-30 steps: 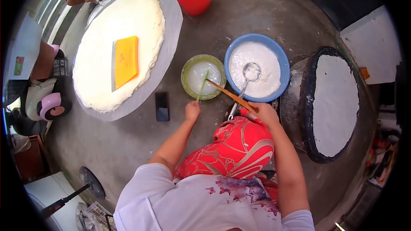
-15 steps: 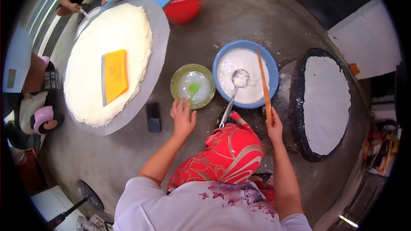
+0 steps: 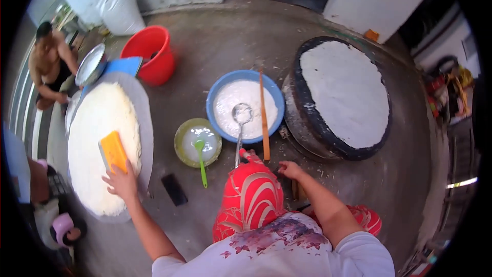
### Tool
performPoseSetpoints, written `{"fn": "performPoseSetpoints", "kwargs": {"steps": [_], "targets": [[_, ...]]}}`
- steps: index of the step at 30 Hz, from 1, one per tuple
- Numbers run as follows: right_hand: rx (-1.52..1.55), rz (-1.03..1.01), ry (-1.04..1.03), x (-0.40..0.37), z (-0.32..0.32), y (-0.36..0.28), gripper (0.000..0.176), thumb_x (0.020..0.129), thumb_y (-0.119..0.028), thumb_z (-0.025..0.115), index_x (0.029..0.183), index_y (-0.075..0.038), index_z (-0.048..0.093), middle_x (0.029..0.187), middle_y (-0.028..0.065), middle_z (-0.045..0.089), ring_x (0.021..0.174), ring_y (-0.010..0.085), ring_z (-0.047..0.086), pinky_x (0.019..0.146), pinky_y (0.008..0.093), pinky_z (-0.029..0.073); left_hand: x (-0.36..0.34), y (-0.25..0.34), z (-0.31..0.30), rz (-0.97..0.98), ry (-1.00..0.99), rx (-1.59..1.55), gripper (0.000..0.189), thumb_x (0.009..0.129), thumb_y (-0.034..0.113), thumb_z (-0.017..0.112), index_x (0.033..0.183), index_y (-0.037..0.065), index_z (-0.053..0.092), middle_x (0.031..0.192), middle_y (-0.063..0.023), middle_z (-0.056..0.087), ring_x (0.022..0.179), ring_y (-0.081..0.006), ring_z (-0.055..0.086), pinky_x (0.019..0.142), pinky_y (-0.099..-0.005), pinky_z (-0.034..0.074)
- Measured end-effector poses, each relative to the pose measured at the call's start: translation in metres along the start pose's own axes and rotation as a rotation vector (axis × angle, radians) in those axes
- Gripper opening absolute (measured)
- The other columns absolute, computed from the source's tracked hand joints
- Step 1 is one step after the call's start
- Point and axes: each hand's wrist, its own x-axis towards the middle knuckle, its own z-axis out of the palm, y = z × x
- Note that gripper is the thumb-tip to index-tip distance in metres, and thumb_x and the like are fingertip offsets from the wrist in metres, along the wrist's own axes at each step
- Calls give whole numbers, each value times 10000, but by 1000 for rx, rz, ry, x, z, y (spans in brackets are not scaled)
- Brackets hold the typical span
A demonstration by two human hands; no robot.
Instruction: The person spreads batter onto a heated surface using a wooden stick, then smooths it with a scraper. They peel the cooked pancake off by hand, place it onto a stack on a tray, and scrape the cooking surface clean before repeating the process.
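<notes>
My left hand [image 3: 123,180] is over the big round of pale dough-like sheet [image 3: 92,118], fingers spread, with a fingertip at the lower end of an orange scraper [image 3: 114,150] with a grey edge. My right hand [image 3: 291,169] is loosely closed beside my knee, nothing showing in it. Close by, a flat wooden stick [image 3: 264,118] rests across a blue basin [image 3: 210,100] of white batter. A metal ladle [image 3: 242,115] lies in that batter. An olive bowl [image 3: 179,156] of whitish liquid holds a green spoon [image 3: 202,161].
A round black-rimmed griddle [image 3: 307,107] bearing a white sheet stands at right. A phone [image 3: 174,190] lies on the floor. Behind are a red bucket [image 3: 156,64], a metal basin [image 3: 91,66] and another person [image 3: 51,66], crouching. A white sack [image 3: 120,7] leans on the wall.
My left hand has gone from the olive bowl to the scraper. My right hand has let go of the stick, now leaning on the blue basin. The view has swung, revealing more wall.
</notes>
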Motion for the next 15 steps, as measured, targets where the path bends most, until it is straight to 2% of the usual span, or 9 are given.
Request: {"fn": "performPoseSetpoints", "kwargs": {"steps": [3,4,6,7,9,10,12,13,15], "targets": [[5,67,-6,-25,5,13,434,733,-246,637,1122,-72,552,904,114,640,841,217,609,755,312,464,-1,1,-9,5,-58,-165,700,787,587,417,1222,38,412,1242,-220,394,1154,-378,374,841,-575,334],[25,72,16,-33,4,15,434,733,-246,637,1122,-72,552,904,114,640,841,217,609,755,312,464,1,-1,-7,32,-47,-173,700,787,587,417,1222,38,412,1242,-220,394,1154,-378,374,841,-575,334],[36,114,19,-51,1,11,428,739,-238,634,1125,-74,550,934,119,634,838,212,611,745,305,468,11,-5,-3,54,-84,-157,619,764,521,485,1099,0,496,1057,-207,532,936,-374,535,744,-510,424],[53,117,38,-56,1,13,428,739,-238,634,1125,-74,550,934,119,634,838,212,611,745,305,468,15,-6,-6,77,-74,-164,619,764,521,485,1099,0,496,1057,-207,532,936,-374,535,744,-510,424],[89,87,47,-63,0,14,389,790,-166,586,1157,-52,521,854,89,640,744,147,595,676,281,471,23,-9,-18,266,-73,-76,431,734,365,545,926,-21,551,850,-188,590,752,-376,581,673,-441,464],[103,85,62,-67,-2,13,389,790,-166,586,1157,-52,521,854,89,640,744,147,595,676,281,471,31,-14,-21,281,-60,-81,431,734,365,545,926,-21,551,850,-188,590,752,-376,581,673,-441,464],[149,34,80,-75,-9,5,366,803,-171,577,1146,-55,529,847,84,639,738,148,595,673,282,470,50,-26,-27,259,182,-92,254,701,204,542,822,-20,557,798,-195,593,718,-369,586,647,-432,466],[163,33,89,-76,-10,5,366,803,-171,577,1146,-55,529,847,84,639,738,148,595,673,282,470,58,-31,-33,210,283,-93,211,705,172,524,793,-19,546,806,-198,593,719,-369,585,647,-437,464],[111,-160,168,-79,-15,2,336,812,-178,568,1126,-60,542,843,76,640,733,141,596,678,285,471,62,-44,-51,169,390,-94,170,708,139,505,764,-18,534,813,-200,592,719,-370,584,648,-442,462]]}}
